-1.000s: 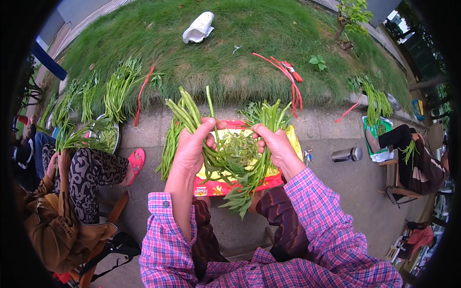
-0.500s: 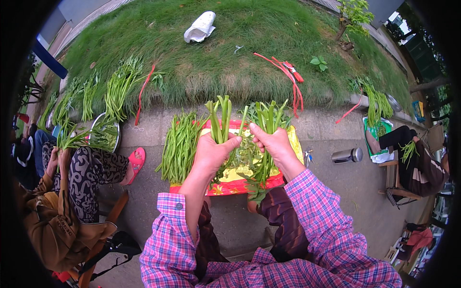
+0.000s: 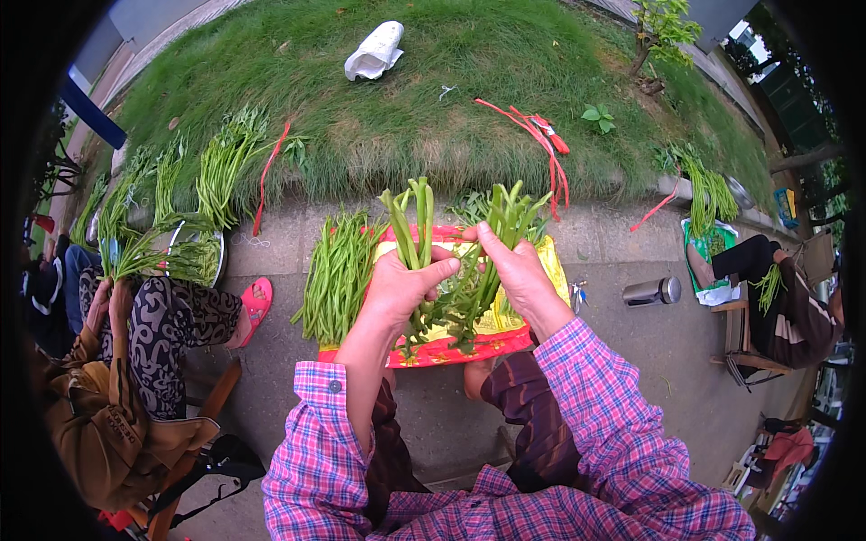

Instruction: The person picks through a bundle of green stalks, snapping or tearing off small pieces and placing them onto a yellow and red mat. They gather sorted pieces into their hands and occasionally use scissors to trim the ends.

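The left hand [image 3: 400, 287] is closed around a small bunch of green stalks [image 3: 417, 221], thumb across the front, cut ends standing upright above the fist and leafy ends hanging below it. Just to its right, the right hand [image 3: 517, 273] pinches a second bunch of stalks [image 3: 511, 215] between thumb and fingers, its cut ends also pointing up; how tightly the fingers close behind the stems is hard to tell, since the back of the hand hides them. The two hands almost touch, and the leafy tails [image 3: 456, 311] of both bunches mingle below and between them.

Directly under the grips lies a red and yellow sheet [image 3: 510, 338] on the pavement. To the left of the left hand, a loose heap of the same greens [image 3: 338, 270] lies half on that sheet. Beyond the hands, past the kerb, a grassy bank [image 3: 433, 117] carries red ties [image 3: 537, 135] and a white crumpled bag [image 3: 374, 50]. To the right of the right hand, near the sheet's edge, a metal flask [image 3: 651, 290] lies on its side. Far to the left another person [image 3: 153, 325] sits holding greens, with more bundles [image 3: 212, 171] laid out on the grass.
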Motion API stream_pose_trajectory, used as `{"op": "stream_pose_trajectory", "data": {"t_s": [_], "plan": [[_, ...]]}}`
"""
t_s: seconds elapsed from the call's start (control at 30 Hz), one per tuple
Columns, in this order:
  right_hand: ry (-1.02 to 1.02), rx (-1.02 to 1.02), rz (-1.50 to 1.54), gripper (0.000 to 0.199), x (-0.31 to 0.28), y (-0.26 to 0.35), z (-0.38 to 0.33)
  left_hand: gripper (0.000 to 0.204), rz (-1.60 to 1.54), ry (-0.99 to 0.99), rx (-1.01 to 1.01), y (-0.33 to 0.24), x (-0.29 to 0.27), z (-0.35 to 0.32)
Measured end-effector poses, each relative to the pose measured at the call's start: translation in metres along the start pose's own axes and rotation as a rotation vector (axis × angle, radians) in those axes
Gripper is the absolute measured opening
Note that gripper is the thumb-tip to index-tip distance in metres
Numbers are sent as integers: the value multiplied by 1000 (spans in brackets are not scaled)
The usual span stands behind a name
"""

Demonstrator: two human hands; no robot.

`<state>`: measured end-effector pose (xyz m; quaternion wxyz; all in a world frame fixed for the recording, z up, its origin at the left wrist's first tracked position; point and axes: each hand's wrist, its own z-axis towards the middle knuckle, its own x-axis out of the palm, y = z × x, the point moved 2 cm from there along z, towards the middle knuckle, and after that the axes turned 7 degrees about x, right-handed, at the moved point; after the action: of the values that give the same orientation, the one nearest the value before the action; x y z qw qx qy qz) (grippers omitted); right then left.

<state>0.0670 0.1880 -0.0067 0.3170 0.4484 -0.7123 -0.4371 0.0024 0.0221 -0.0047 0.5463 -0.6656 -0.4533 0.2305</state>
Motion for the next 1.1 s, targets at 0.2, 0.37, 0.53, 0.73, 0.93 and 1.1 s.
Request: {"op": "stream_pose_trajectory", "data": {"t_s": [0.2, 0.37, 0.53, 0.73, 0.93, 1.1], "plan": [[-94, -225, -87, 36, -2, 2, 5, 26, -127, 76, -36, -2, -12, 1], [63, -139, 132, 33, 5, 6, 3, 34, -183, 125, -61, 0, -11, 1], [161, -26, 96, 27, 8, 4, 0, 44, -211, 166, -87, 5, -11, 3], [106, 14, -23, 29, 20, 8, -10, 46, -75, 217, -82, 0, 6, -4], [119, 16, -28, 26, 20, 4, -9, 34, -63, 235, -74, 11, 3, -2], [25, 86, 76, 26, 9, -2, 0, 25, -276, 142, -141, 8, -9, 1]]}}
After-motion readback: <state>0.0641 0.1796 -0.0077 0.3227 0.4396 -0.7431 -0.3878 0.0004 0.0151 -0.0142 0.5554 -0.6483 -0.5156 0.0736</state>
